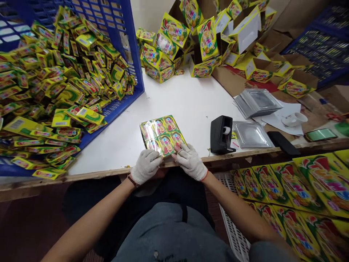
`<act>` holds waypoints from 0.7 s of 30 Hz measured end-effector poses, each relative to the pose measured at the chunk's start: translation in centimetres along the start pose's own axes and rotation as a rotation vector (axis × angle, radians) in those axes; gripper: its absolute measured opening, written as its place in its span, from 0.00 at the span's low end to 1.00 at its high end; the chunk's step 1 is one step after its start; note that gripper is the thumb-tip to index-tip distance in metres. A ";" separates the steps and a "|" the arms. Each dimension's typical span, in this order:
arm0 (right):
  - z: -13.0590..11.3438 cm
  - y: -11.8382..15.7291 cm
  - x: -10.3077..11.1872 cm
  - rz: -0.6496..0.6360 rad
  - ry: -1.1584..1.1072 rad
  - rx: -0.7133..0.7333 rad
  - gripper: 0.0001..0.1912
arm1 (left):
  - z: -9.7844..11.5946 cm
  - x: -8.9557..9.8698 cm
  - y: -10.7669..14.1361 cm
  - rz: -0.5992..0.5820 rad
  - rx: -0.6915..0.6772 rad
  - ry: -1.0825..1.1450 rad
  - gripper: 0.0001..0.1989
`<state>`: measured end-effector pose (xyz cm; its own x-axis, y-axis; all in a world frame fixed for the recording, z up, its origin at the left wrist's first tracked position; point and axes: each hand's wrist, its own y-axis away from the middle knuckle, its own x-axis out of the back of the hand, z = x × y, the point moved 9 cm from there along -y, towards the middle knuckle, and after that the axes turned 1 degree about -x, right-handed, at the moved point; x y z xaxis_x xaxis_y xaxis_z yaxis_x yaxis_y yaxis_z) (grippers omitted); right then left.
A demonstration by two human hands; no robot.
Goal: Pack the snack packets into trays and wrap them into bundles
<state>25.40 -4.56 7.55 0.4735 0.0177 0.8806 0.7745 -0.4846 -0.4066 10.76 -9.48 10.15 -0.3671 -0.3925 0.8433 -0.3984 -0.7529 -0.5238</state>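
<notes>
A flat square pack of small yellow-and-green boxes, with a shiny clear plastic cover, lies at the table's front edge. My left hand, in a white knitted glove, grips its near left corner with the fingers curled. At the near right corner, my gloved right hand holds the pack, with bare fingertips showing on top. The undersides of both hands are hidden. To the right of the pack stands a black tape dispenser with a roll of tape in it.
A blue crate heaped with loose small boxes lies on its side at the left. Open yellow cartons crowd the back. Clear plastic trays are stacked at the right, near a dark phone-like object. Filled cartons stand below, right.
</notes>
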 end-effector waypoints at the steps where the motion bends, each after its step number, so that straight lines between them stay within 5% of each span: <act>1: 0.9 0.9 1.2 0.039 -0.041 -0.028 0.24 | -0.1 0.0 0.1 0.005 0.004 0.007 0.08; 3: 4.9 3.6 5.1 0.218 -0.050 -0.248 0.20 | -0.3 -0.2 0.2 0.017 0.004 0.019 0.09; 6: 13.1 10.5 11.5 0.567 0.076 -0.847 0.18 | -1.1 -1.2 -0.7 0.045 0.009 0.007 0.08; 9: 18.8 15.0 12.7 0.550 -0.049 -1.240 0.23 | -1.7 -2.6 -2.6 0.077 0.028 -0.043 0.07; 12: 21.2 14.6 11.2 0.418 -0.223 -1.270 0.24 | -1.9 -3.3 -4.4 0.102 0.037 -0.057 0.07; 15: 20.9 13.5 10.7 0.415 -0.245 -1.239 0.16 | -1.8 -3.4 -5.1 0.084 0.041 -0.063 0.07; 21: 16.9 15.5 12.0 0.637 -0.236 -1.260 0.15 | -1.4 -2.9 -5.3 0.076 0.020 -0.131 0.07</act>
<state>50.16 2.96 7.67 0.7464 -0.4123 0.5223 -0.4163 -0.9017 -0.1168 12.74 -3.64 10.32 -0.2821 -0.5132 0.8106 -0.3569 -0.7281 -0.5852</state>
